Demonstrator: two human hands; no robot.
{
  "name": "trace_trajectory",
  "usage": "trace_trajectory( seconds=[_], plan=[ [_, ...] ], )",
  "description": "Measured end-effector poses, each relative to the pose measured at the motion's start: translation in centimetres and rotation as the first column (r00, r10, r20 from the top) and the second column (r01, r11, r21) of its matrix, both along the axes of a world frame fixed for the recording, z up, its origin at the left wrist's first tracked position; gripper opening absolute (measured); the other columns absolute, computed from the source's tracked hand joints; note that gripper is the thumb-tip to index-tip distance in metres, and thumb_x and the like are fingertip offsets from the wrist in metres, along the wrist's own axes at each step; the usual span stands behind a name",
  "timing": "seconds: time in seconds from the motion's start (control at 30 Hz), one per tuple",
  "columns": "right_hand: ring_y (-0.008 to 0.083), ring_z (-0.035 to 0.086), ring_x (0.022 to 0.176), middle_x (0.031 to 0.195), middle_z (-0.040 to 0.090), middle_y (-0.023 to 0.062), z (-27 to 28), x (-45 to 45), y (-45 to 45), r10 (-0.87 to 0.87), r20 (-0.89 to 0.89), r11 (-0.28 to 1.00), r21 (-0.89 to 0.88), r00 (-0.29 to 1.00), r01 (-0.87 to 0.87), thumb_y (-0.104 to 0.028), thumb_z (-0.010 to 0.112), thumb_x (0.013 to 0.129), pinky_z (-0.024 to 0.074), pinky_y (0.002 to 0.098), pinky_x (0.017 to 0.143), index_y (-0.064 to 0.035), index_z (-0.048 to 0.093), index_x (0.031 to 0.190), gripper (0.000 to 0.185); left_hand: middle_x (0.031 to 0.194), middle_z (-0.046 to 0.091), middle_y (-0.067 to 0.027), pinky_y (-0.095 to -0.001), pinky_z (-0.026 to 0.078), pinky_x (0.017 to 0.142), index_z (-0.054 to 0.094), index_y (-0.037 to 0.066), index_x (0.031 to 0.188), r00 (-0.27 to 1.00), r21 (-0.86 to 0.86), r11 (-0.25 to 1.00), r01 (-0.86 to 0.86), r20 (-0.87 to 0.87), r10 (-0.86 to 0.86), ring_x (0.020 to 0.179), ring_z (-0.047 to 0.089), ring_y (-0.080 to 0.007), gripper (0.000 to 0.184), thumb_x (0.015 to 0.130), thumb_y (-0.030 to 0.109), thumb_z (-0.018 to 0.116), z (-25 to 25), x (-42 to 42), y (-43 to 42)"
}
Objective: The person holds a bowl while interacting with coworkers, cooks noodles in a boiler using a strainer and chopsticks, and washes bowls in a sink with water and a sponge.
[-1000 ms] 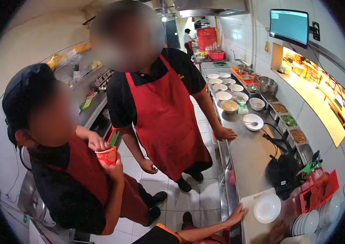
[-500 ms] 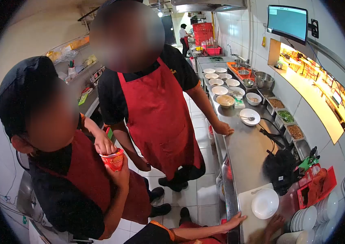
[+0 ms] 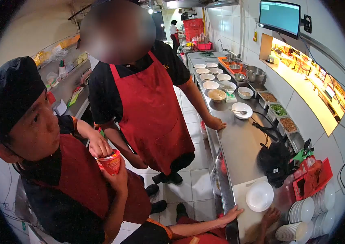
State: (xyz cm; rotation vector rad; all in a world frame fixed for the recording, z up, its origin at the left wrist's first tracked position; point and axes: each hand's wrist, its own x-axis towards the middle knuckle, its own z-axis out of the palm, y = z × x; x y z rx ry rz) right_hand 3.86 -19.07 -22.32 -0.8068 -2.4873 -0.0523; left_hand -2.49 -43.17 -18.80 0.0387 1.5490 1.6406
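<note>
My left hand [image 3: 232, 213] rests at the left edge of a white cutting board [image 3: 243, 219], fingers stretched out and holding nothing. Dim against the counter, my right hand [image 3: 271, 216] lies at the board's right side with its fingers apart. Between the two, an empty white bowl [image 3: 259, 196] sits on the board, just above my right hand. Stacks of white bowls [image 3: 301, 210] stand right of that hand. A black strapped bag [image 3: 274, 160] lies on the counter beyond the bowl.
Two co-workers in red aprons [image 3: 152, 118] stand at the left; one holds a red cup [image 3: 110, 162], the other leans a hand [image 3: 215, 123] on the counter. Farther along are rows of bowls [image 3: 211, 85], metal food trays [image 3: 288, 125] and a red basket [image 3: 313, 179].
The view has shifted, so the counter sits farther left in the frame. The co-worker with the cup has the head turned more to the side. My hands stay beside the bowl.
</note>
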Motion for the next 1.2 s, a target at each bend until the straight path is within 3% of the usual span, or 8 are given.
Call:
trace_trajectory(
  seconds=[0.1,0.2,0.33,0.4,0.5,0.83,0.93,1.2],
  plan=[
    [0.037,0.047,0.089,0.091,0.052,0.0205,1.1,0.1,-0.5,-0.056,-0.103,0.986,-0.159,0.993,0.039,-0.022,0.053,0.081,0.037,0.0461,0.079,0.0028,0.054,0.088,0.026,0.144,0.01,-0.0202,-0.0296,0.011,0.108,0.007,-0.009,0.135,1.0,-0.012,1.0,-0.014,0.009,0.014,0.134,0.01,-0.0262,0.09,0.083,0.054,0.045,0.7,0.1,-0.2],
    [0.0349,0.047,0.096,0.096,0.054,0.0167,-1.0,0.0,0.7,-0.069,0.04,0.996,-0.048,0.997,0.071,-0.02,0.044,0.087,0.034,0.0481,0.089,-0.0007,0.053,0.095,0.023,0.144,0.01,-0.0201,-0.0298,0.011,0.108,0.006,-0.008,0.135,0.999,0.054,0.998,-0.022,-0.03,0.023,0.134,0.01,-0.0259,0.09,0.083,0.054,0.045,-3.2,0.1,0.8],
    [0.0353,0.048,0.093,0.093,0.054,0.0176,-1.5,0.0,0.8,-0.075,-0.016,0.997,0.01,0.997,0.075,-0.02,0.044,0.086,0.0336,0.048,0.09,-0.0008,0.053,0.092,0.022,0.144,0.009,-0.0199,-0.0297,0.01,0.108,0.006,-0.008,0.135,1.0,0.006,1.0,-0.011,0.026,0.011,0.134,0.009,-0.0258,0.09,0.083,0.055,0.045,-0.1,0.1,-0.1],
    [0.033,0.048,0.091,0.091,0.054,0.0168,1.2,-0.2,-0.9,-0.068,-0.043,0.997,-0.025,0.997,0.067,-0.023,0.05,0.083,0.0352,0.046,0.082,0.0001,0.054,0.088,0.024,0.144,0.008,-0.0198,-0.0296,0.01,0.108,0.006,-0.008,0.135,1.0,0.01,1.0,-0.006,0.009,0.006,0.134,0.008,-0.0256,0.091,0.083,0.055,0.045,-1.0,0.1,0.1],
    [0.038,0.048,0.091,0.093,0.052,0.0193,-0.4,-0.2,0.5,-0.096,0.044,0.981,-0.164,0.994,0.102,-0.024,0.046,0.086,0.0332,0.0478,0.086,-0.0003,0.053,0.093,0.026,0.144,0.008,-0.0197,-0.0296,0.01,0.108,0.006,-0.008,0.135,1.0,0.06,0.998,-0.011,-0.006,0.012,0.134,0.008,-0.0256,0.092,0.082,0.056,0.045,-2.6,0.2,0.4],
    [0.0374,0.048,0.09,0.095,0.052,0.0185,0.1,-0.3,-0.2,-0.098,-0.077,0.978,-0.189,0.992,0.082,-0.024,0.049,0.083,0.0341,0.0488,0.082,0.0,0.052,0.09,0.025,0.143,0.013,-0.0207,-0.029,0.012,0.107,0.009,-0.009,0.135,1.0,0.046,0.999,-0.025,-0.008,0.025,0.134,0.013,-0.0257,0.09,0.083,0.055,0.045,-1.5,0.3,0.1],
    [0.0367,0.049,0.09,0.095,0.052,0.0177,-0.9,-0.2,0.5,-0.078,-0.137,0.995,-0.079,0.987,0.067,-0.024,0.049,0.083,0.0345,0.0484,0.083,-0.0007,0.053,0.09,0.025,0.143,0.013,-0.0206,-0.0292,0.012,0.107,0.009,-0.008,0.135,1.0,0.05,0.999,-0.016,-0.004,0.016,0.134,0.013,-0.0253,0.089,0.084,0.054,0.045,-0.8,0.3,-0.1],
    [0.0374,0.047,0.092,0.097,0.053,0.0188,-0.8,-0.2,0.7,-0.052,-0.1,0.981,-0.191,0.994,0.032,-0.022,0.049,0.083,0.0344,0.0476,0.083,0.0006,0.053,0.096,0.026,0.143,0.014,-0.0207,-0.0297,0.013,0.107,0.009,-0.009,0.135,1.0,0.034,0.999,-0.02,0.003,0.02,0.133,0.013,-0.0254,0.089,0.083,0.053,0.046,-0.2,0.3,-0.1]
  ],
)
